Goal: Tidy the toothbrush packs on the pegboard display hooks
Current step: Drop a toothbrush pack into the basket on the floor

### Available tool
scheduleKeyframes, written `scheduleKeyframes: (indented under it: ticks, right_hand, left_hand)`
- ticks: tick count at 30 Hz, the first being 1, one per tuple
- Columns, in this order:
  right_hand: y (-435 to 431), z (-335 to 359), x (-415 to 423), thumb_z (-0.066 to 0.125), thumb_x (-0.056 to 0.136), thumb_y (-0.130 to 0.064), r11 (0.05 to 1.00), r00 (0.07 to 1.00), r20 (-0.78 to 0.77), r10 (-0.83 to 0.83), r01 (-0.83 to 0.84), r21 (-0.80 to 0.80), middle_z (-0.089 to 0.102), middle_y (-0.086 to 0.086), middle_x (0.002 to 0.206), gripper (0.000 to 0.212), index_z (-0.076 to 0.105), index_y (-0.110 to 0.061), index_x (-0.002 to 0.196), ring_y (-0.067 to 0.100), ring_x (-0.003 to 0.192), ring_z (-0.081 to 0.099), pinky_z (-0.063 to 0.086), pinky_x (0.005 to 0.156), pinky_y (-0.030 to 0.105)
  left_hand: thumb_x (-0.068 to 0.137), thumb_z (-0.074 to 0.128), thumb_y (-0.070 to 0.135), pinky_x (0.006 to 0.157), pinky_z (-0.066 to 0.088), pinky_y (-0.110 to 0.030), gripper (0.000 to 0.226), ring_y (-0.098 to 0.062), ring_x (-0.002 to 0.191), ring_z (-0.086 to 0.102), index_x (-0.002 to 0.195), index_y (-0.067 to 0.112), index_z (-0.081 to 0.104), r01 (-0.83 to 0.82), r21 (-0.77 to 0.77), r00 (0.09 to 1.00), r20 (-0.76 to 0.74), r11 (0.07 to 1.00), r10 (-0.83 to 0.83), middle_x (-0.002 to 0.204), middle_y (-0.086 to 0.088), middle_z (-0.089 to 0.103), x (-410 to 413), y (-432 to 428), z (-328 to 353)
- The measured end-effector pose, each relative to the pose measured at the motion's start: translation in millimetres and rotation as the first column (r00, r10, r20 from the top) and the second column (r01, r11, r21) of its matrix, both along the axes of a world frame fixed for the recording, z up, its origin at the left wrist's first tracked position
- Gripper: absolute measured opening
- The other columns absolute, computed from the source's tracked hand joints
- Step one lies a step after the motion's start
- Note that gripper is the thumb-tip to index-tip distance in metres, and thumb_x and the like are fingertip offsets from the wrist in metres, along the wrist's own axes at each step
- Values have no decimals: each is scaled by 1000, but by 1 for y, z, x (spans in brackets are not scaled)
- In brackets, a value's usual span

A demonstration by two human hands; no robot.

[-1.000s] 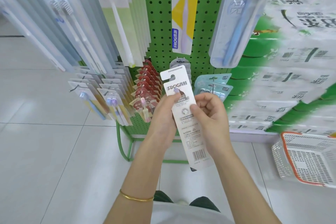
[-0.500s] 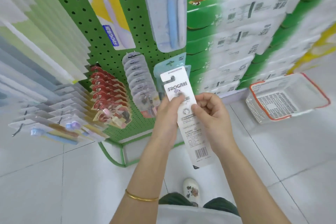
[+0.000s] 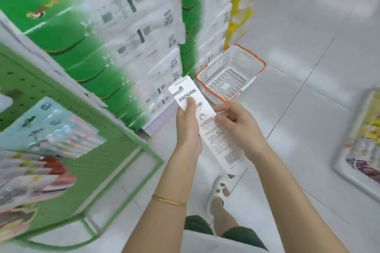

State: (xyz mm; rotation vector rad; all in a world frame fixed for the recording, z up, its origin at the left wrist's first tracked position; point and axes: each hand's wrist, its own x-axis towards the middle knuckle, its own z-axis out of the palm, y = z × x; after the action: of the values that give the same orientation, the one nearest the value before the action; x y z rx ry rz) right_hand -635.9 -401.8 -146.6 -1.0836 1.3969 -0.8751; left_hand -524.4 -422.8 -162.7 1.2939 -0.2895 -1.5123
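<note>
both hands grip toothbrush pack (image 3: 207, 127): left hand (image 3: 188, 127), right hand (image 3: 236, 123).

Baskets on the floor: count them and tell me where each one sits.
1. The white basket with an orange rim stands on the floor tiles beside the stacked cartons, just beyond the held toothbrush pack. More could be hidden out of view.

Left hand (image 3: 188, 129), right hand (image 3: 236, 127): fingers curled.

White red-rimmed basket (image 3: 244, 57) beside stacked cartons (image 3: 133, 16)
</note>
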Motion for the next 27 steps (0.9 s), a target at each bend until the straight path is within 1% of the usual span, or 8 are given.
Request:
scheduleKeyframes:
  ticks: [2,5,11,14,16,19,23,27]
  right_hand:
    - [-26,-5,-42,57,92,-9,998,999,-50,16,-13,55,64,-2,72,12,62,-16,101,3,61,60,47,57,15]
    - [-68,-10,-103,57,92,-13,993,986,-151,67,-51,110,66,3,78,13,63,-16,104,9,64,60,47,55,16]
    - [-154,-26,-178,59,91,-11,979,976,-180,124,-90,184,68,-1,77,10,65,-13,98,7,63,62,48,54,16]
    - [-208,-37,-202,60,91,-12,970,979,-147,143,-109,216,71,-1,77,9,65,-12,98,10,64,65,49,53,17]
    - [-250,-48,-219,61,90,-16,962,974,-154,165,-125,241,73,-3,82,9,65,-15,98,9,70,68,52,61,19]
    - [-320,-62,-244,63,89,-20,944,961,-158,228,-179,278,72,2,93,8,66,-15,94,20,87,68,53,78,32]
    - [-404,-72,-271,63,90,-16,889,920,-145,364,-296,350,67,4,90,13,64,-3,93,17,83,62,49,77,34]
    - [-475,-89,-295,65,88,-17,876,914,-144,379,-304,374,63,8,87,16,62,-2,91,21,81,58,44,73,36]
  left_hand:
    - [102,41,27,66,53,-29,34,-14,79,65,133,15,48,-15,41,1000,-13,999,16,97,-2,66,-39,-34,-3]
    - [102,40,30,61,54,-28,37,-14,79,65,135,14,47,-29,94,998,-51,995,34,115,-9,65,-93,-81,-7]
    - [101,35,44,86,55,-42,39,-25,95,68,121,17,55,-1,189,999,-49,982,10,107,-7,69,-158,-164,-25]
    - [101,34,45,89,54,-45,36,-26,92,68,111,19,57,-15,210,999,-27,978,21,101,-6,70,-180,-216,-38]
    - [101,35,45,89,53,-49,33,-29,92,69,98,22,58,-25,235,1000,-12,972,29,97,-7,70,-194,-256,-48]
    - [101,36,43,91,52,-52,30,-30,93,68,90,24,56,-52,278,998,-8,959,56,99,-7,70,-214,-322,-58]
    - [100,41,43,87,53,-53,30,-31,92,68,93,19,59,-92,340,994,-23,936,106,103,-12,70,-233,-402,-69]
    - [98,47,37,85,54,-53,33,-29,90,71,114,12,61,-48,337,999,2,940,50,103,-11,72,-252,-465,-85]
